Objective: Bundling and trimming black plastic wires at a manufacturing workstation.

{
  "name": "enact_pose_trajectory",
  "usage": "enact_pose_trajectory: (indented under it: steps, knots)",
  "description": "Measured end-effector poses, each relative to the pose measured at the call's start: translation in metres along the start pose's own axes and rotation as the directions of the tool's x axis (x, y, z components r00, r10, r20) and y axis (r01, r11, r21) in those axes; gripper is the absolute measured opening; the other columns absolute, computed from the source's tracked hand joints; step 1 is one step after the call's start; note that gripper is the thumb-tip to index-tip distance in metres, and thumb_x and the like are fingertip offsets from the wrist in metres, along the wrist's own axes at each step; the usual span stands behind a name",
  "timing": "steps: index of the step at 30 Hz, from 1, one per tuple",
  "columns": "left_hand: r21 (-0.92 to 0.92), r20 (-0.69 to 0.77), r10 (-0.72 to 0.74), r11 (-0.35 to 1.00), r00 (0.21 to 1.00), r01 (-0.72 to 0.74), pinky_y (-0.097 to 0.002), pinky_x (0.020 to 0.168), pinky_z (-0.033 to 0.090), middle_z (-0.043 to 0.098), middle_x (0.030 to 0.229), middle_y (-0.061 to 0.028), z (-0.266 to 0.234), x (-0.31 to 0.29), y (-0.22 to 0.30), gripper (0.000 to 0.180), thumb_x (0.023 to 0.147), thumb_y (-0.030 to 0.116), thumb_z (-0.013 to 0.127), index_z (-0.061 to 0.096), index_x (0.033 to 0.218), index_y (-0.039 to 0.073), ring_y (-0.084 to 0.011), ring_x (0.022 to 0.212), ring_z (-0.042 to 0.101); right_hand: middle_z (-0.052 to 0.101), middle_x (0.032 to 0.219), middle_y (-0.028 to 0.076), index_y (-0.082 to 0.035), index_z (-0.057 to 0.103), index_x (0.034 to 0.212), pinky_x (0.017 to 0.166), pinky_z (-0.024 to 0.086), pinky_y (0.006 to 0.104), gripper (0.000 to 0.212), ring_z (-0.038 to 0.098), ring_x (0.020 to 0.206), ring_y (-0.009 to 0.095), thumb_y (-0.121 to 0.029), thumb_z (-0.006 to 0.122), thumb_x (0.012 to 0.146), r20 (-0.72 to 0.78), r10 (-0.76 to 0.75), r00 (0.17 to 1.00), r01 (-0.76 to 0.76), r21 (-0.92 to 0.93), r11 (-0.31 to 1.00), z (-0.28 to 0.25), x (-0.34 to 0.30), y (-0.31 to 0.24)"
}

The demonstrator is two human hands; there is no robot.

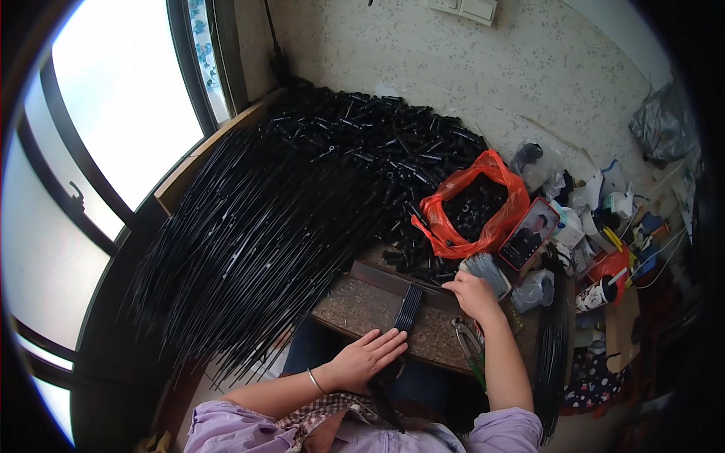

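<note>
On the speckled work surface in front of me lies a row of slim black rods, side by side. My left hand rests at their near end, its fingers stretched out flat and touching them. Behind the rods runs a long dark strip like a raised edge. My right hand is at the right part of this strip, fingertips pinched together; what they hold, if anything, is too small to make out. Just below that hand lie pincers with green handles.
Long thin black rods fan out at the left. Behind them is a heap of short black tubular parts. A red plastic bag holds small dark parts. A phone leans beside it, near a patterned cup and clutter.
</note>
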State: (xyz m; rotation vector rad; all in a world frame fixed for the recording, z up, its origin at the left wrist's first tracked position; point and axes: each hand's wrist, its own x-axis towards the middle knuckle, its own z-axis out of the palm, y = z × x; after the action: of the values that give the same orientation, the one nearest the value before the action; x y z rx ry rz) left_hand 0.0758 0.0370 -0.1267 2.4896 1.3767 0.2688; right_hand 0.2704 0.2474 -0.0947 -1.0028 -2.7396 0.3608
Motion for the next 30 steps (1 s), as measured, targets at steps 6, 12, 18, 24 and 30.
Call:
enact_pose_trajectory:
  steps: [6,12,18,24,30]
  knots:
    - [0.003,0.005,0.002,1.0,1.0,-0.002,-0.0405,0.107,0.017,0.019,0.144,-0.0148,-0.001,0.002,0.001,0.094,0.056,0.019,0.066,0.021,0.137,0.001,-0.025,0.134,0.018,0.059,0.085,0.01,-0.009,0.066,0.091,0.069,0.047,0.036,0.017,0.058,0.078,0.028,-0.008,0.057,0.077,0.056,-0.068,0.996,0.054,0.218,0.974,0.013,0.0,0.016]
    - [0.041,-0.012,0.003,0.999,1.0,-0.003,-0.0415,0.106,0.018,0.019,0.144,-0.0145,0.004,-0.004,0.0,0.094,0.057,0.023,0.065,0.021,0.137,0.001,-0.0263,0.134,0.019,0.06,0.088,0.011,-0.008,0.066,0.09,0.074,0.047,0.0382,0.017,0.058,0.084,0.029,-0.01,0.053,0.08,0.174,-0.011,0.985,-0.001,0.067,0.998,0.008,0.015,-0.021]
    - [-0.107,-0.164,0.022,0.993,0.986,-0.04,-0.0442,0.105,0.019,0.023,0.142,-0.0161,0.008,-0.001,0.002,0.088,0.071,0.054,0.057,0.027,0.135,0.002,-0.0293,0.132,0.021,0.059,0.088,0.013,-0.005,0.066,0.089,0.076,0.046,0.0369,0.016,0.058,0.084,0.03,-0.011,0.06,0.075,-0.03,0.163,0.986,-0.153,0.219,0.964,0.043,0.025,-0.023]
    - [-0.058,-0.242,0.024,0.998,0.97,-0.039,-0.0445,0.104,0.021,0.03,0.138,-0.0182,0.017,-0.005,-0.006,0.087,0.074,0.065,0.046,0.037,0.129,-0.002,-0.0307,0.13,0.026,0.023,0.142,0.012,-0.003,0.021,0.138,0.099,0.032,0.0344,0.087,0.032,0.127,0.022,-0.008,0.073,0.068,0.249,-0.298,0.922,-0.016,0.792,0.61,-0.015,-0.023,-0.064]
    - [-0.086,-0.297,0.124,0.984,0.947,-0.156,-0.0466,0.103,0.024,0.026,0.139,-0.0205,0.011,-0.004,-0.003,0.08,0.071,0.064,0.051,0.045,0.124,0.005,-0.0356,0.129,0.025,0.059,0.102,0.018,0.006,0.047,0.116,0.091,0.041,0.0371,0.038,0.058,0.097,0.025,-0.022,0.048,0.091,-0.164,-0.172,0.971,0.228,0.847,0.48,-0.028,-0.105,-0.163]
